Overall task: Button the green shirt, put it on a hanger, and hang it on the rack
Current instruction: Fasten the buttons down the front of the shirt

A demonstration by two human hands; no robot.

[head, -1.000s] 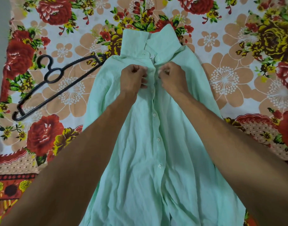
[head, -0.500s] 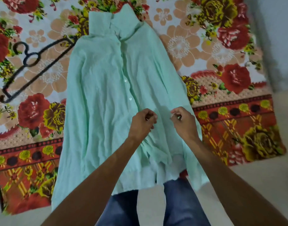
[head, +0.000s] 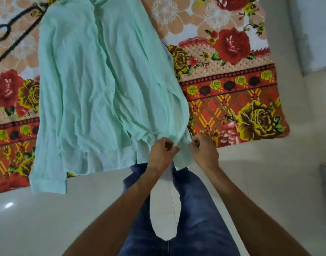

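Observation:
The light green shirt (head: 95,85) lies face up on a floral blanket, collar at the top edge of the view, its front placket running down the middle with small white buttons. My left hand (head: 162,154) and my right hand (head: 203,151) both pinch the cuff end of the shirt's right-hand sleeve at the blanket's near edge, a few centimetres apart. The black hanger (head: 12,34) lies on the blanket at the upper left, partly under the shirt's shoulder. No rack shows in this view.
The floral blanket (head: 232,93) covers the floor; its near edge runs across the middle of the view. White tiled floor (head: 269,182) lies in front and to the right. My legs in blue jeans (head: 193,215) are below the hands. A pale wall (head: 315,30) stands at right.
My hands have moved from the collar down the placket to the shirt's lower right, onto the sleeve cuff. The view has tilted down and to the right.

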